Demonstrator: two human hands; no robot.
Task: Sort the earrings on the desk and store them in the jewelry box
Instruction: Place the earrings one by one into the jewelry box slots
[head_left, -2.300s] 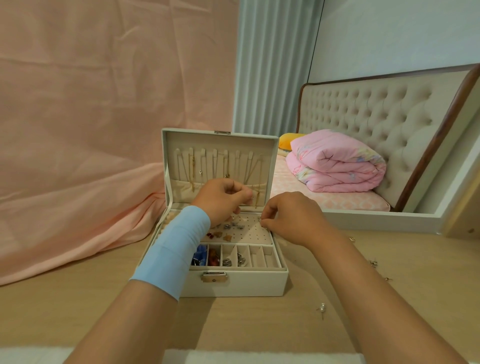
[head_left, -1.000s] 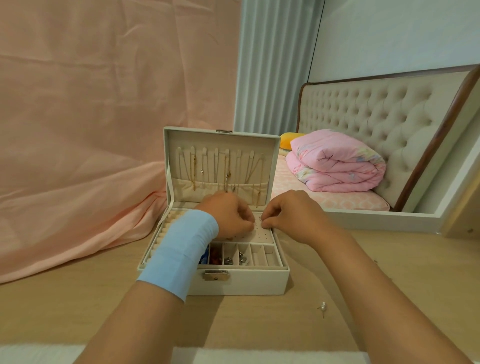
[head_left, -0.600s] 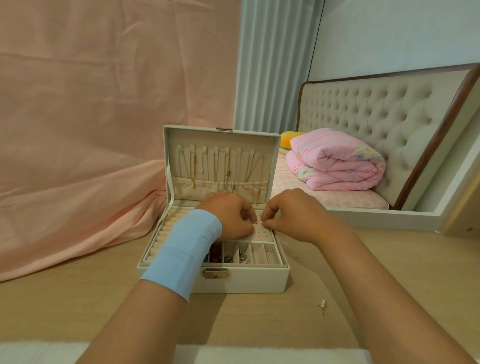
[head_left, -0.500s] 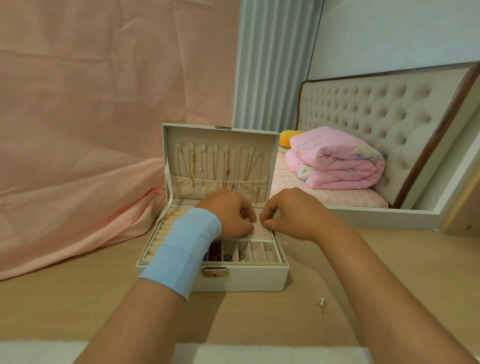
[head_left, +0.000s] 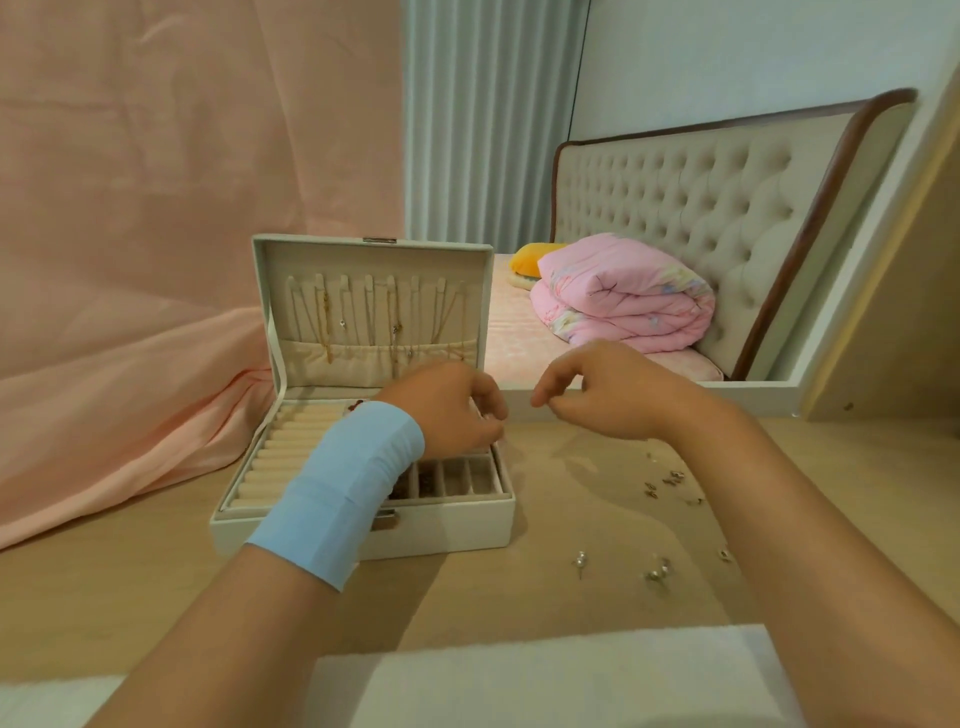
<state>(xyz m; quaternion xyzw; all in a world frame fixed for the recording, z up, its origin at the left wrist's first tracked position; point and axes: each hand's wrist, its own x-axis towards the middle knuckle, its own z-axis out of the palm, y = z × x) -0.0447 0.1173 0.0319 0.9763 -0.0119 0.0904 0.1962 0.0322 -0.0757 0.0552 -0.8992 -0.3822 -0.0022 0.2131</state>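
When the right hand (head_left: 608, 395) came away from the white, hinged jewellery box (head_left: 447, 535), the pairing at the perforated earring panel broke up: a moment earlier both hands had been pinching there, side by side. Now it hung over the pale wooden desk (head_left: 519, 597) just right of the box, thumb and forefinger a narrow gap apart, the other fingers loosely curled, and I could see nothing held between them. The left hand (head_left: 457, 410), a light blue band (head_left: 343, 488) round its wrist, stayed low over the back right part of the tray, fingers curled down. Whether they pinched anything I could not tell, for the hand hid the panel. To my eye one stud had just been seated, and the right hand was off for the next.

The small silvery earrings (head_left: 670, 480) still to sort lay scattered toward the right edge of the desk, a cluster beside the right forearm and a few more nearer the front edge.

Fine chain necklaces (head_left: 363, 322) hung in the raised lid. A pink cloth (head_left: 130, 260) draped the left side, and a folded pink quilt (head_left: 623, 301) sat on the bed beyond. Nothing lay between the right hand and the scatter, though its own forearm partly overhung it.
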